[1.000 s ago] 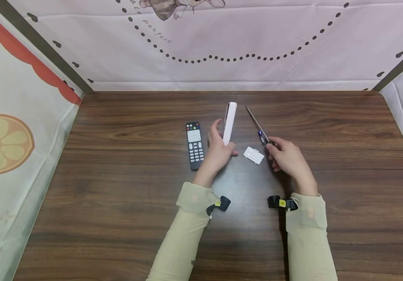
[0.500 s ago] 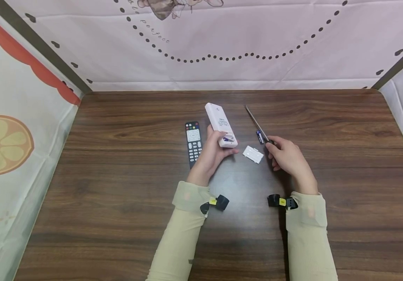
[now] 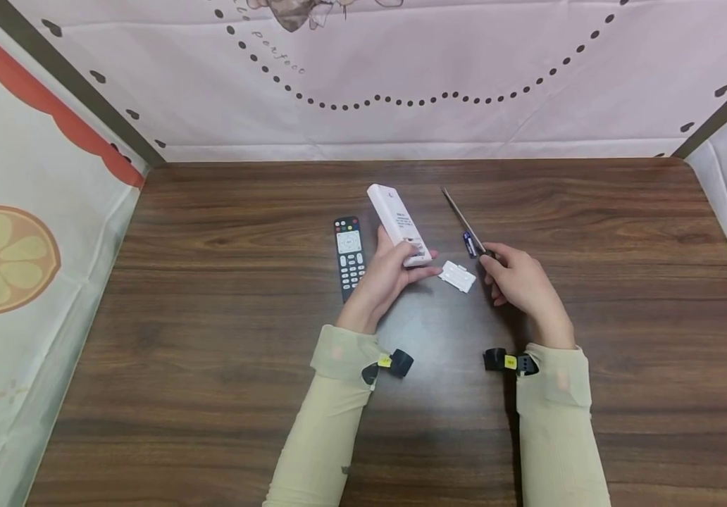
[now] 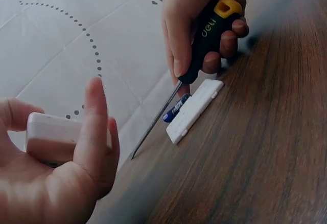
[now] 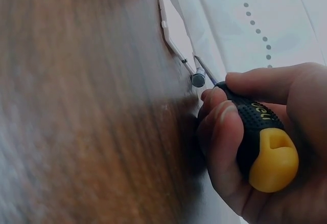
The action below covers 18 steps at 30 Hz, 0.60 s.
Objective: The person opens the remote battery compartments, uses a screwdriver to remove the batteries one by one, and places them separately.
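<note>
Back side up, a white remote control (image 3: 395, 215) sits in my left hand (image 3: 384, 280), fingers along its sides. The thumb lies at its lower end, over the uncovered battery compartment. In the left wrist view only the end of the remote (image 4: 51, 137) shows. My right hand (image 3: 522, 283) grips a screwdriver (image 4: 203, 45) by its black and yellow handle, the shaft slanting down and away to the left. A blue battery (image 3: 469, 244) lies beside the shaft. Between the hands is a white battery cover (image 3: 457, 277), the left fingertips right at its edge.
A dark remote control (image 3: 349, 246) with white buttons lies left of my left hand, partly hidden by it. The wooden table (image 3: 211, 366) ends at a pale patterned cloth (image 3: 414, 63) at the back. Another cloth (image 3: 8, 260) hangs on the left.
My left hand has rolled the white remote from its edge to back side up, tilting its far end left. The thumb has shifted slightly on the compartment. The right hand and screwdriver have stayed.
</note>
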Tool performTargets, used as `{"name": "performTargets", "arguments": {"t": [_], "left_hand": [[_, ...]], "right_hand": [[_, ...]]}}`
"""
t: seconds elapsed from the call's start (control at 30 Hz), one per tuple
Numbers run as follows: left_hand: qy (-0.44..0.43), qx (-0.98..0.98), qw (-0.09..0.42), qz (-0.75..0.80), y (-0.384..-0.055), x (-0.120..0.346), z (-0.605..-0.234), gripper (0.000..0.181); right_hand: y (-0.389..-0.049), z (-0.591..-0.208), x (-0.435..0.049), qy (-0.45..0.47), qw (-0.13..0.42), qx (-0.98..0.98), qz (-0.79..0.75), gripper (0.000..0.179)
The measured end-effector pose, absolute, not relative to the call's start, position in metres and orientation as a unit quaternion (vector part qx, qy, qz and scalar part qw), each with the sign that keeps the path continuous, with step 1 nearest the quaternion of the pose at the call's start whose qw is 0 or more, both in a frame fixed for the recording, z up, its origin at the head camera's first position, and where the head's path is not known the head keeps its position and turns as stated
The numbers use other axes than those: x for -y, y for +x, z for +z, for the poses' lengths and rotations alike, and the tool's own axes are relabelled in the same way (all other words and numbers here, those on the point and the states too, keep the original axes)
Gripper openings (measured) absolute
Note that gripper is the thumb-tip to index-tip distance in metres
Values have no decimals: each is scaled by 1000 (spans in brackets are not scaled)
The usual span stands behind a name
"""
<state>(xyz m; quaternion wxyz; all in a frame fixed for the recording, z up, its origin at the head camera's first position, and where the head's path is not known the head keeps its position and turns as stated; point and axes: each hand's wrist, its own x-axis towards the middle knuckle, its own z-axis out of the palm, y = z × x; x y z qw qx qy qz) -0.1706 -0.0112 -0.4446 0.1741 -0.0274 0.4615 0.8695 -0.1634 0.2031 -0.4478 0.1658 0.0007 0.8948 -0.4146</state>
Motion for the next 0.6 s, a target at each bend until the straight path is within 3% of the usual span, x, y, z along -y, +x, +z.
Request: {"name": "performTargets", "arguments": {"t": [0.43, 0.6], "left_hand": [[-50, -496, 131, 857, -175, 13, -447, 53], [-58, -510, 124, 849, -176, 14, -446, 54]], "right_hand": [[-164, -450, -204, -5, 143, -903, -405, 39], [-164, -450, -201, -10, 149, -900, -409, 38]]}}
